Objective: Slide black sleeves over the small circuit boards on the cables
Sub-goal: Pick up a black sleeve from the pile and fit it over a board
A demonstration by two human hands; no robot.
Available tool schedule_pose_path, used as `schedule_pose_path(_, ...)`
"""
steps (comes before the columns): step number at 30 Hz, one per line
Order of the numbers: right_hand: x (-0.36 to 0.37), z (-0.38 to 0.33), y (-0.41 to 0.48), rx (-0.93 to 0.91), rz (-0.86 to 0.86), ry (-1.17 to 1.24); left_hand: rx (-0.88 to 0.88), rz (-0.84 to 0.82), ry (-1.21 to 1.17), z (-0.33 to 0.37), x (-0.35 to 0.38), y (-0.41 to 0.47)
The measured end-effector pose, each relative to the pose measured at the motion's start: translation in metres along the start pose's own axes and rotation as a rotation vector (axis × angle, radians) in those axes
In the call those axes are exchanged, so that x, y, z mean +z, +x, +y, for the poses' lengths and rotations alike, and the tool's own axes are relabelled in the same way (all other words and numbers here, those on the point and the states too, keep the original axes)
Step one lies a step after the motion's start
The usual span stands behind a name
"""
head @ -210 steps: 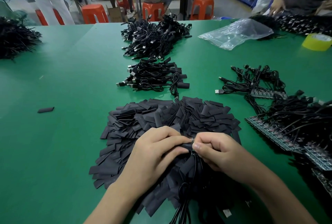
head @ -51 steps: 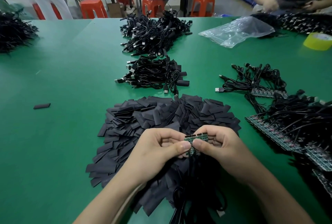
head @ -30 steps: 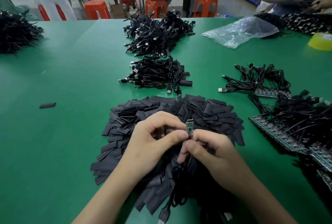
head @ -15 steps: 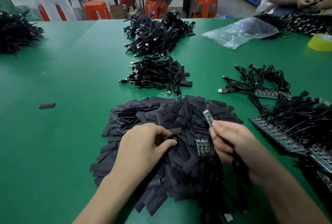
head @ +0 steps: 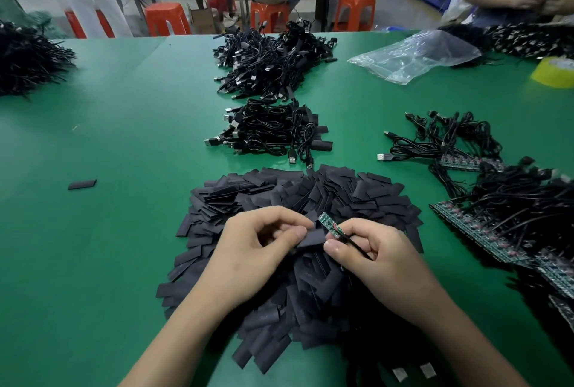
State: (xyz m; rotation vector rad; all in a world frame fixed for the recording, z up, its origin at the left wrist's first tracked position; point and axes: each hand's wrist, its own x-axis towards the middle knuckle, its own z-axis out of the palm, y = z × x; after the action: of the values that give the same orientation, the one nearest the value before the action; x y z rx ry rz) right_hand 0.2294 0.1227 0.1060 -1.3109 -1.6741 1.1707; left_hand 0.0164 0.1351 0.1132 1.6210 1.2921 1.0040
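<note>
Over the big pile of black sleeves (head: pixel 310 191) on the green table (head: pixel 108 247), the left hand (head: pixel 257 250) pinches one black sleeve (head: pixel 312 239) between thumb and forefinger. The right hand (head: pixel 382 259) grasps a small circuit board (head: pixel 328 224) at the end where its cable (head: pixel 357 245) joins; the board is tilted and sits just above the sleeve, not inside it, and I cannot tell if they touch. Behind the pile lies a heap of coiled cables (head: pixel 270 133), at the right are rows of bare boards (head: pixel 478 231) with wires, and far to the left a single sleeve (head: pixel 82 184) lies alone.
</note>
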Motion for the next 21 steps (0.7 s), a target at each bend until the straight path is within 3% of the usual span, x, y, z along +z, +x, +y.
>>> schedule_pose_path(4,-0.001,0.003,0.002,0.027,-0.013,0.092,0.074,0.006,-0.037,0.003,0.011,-0.003)
schedule_pose_path(10,-0.001,0.006,0.002,-0.011,-0.008,0.122,0.367,0.148,0.276,0.001,0.019,-0.007)
schedule_pose_path(16,-0.007,0.01,0.005,-0.044,0.072,0.073,0.396,0.226,0.284,-0.006,0.017,-0.008)
schedule_pose_path(21,-0.018,0.012,0.007,-0.054,-0.002,0.018,0.387,0.25,0.253,-0.011,0.015,-0.006)
